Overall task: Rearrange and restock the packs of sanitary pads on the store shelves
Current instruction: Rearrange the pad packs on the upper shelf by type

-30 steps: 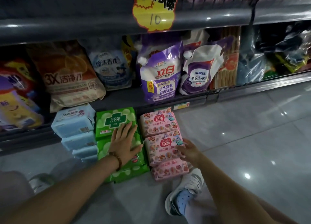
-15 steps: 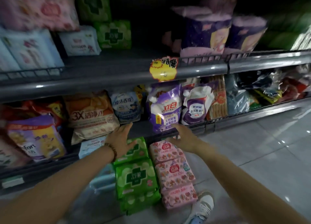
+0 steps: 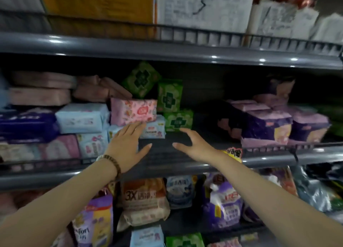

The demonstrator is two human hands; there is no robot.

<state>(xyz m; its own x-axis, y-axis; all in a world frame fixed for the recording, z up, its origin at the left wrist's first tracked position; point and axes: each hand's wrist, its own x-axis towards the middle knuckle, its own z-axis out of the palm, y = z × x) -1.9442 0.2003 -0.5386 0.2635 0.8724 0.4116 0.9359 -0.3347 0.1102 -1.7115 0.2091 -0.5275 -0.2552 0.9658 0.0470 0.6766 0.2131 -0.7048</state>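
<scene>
1. At the bottom edge of the view, a blue pack (image 3: 146, 235) and a cut-off green pack (image 3: 183, 241) run out of frame, so what they rest on cannot be told.
2. Both hands reach over the front edge of the middle shelf (image 3: 163, 154). The left hand (image 3: 128, 146) has straight, spread fingers, its tips at the lower edge of the pink pack (image 3: 133, 112). The right hand (image 3: 194, 144) is spread wide and holds nothing, just beside the low green pack (image 3: 178, 120).
3. The step in hand looks like tidying the shelf stock. The next move likely calls for squaring the loose packs against the left stacks, which would free the bare front patch.
4. Further back, the leaning green packs (image 3: 169, 96) are blurred, and the shelf's rear is too dark to read.
</scene>
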